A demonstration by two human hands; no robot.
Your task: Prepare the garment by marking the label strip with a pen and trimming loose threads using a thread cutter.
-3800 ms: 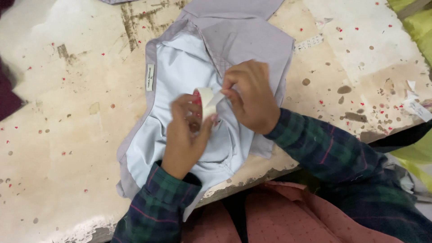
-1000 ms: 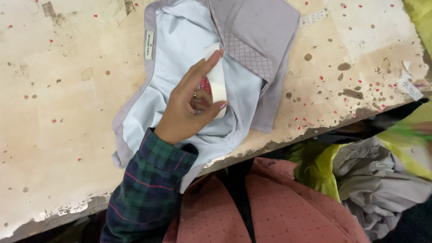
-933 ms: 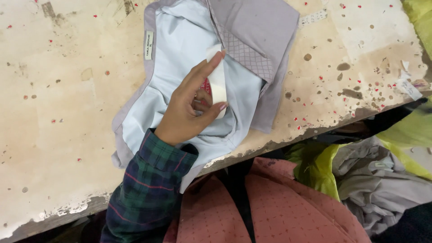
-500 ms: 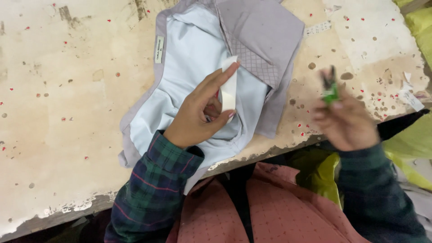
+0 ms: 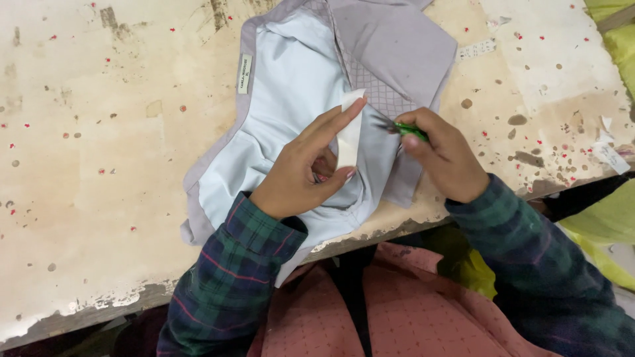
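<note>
A grey garment [image 5: 390, 49] with a pale blue lining [image 5: 291, 99] lies spread on the worn table [image 5: 99, 165], hanging a little over the near edge. My left hand [image 5: 301, 168] rests on the lining and pinches a white tag [image 5: 349, 132] upright between thumb and fingers. My right hand [image 5: 443, 152] grips a small green-handled thread snipper [image 5: 400, 127], its blades pointing left and almost touching the tag. A small white label [image 5: 244, 73] is sewn along the garment's left edge.
The table top is stained and dotted with small red specks. Paper scraps [image 5: 476, 47] lie at the back right and near the right edge [image 5: 612, 155]. Yellow-green fabric [image 5: 612, 33] sits at the far right and below the table edge [image 5: 602, 228].
My right hand left the view, came back holding the green snipper and moved left up to the white tag. My left hand kept hold of the tag on the lining.
</note>
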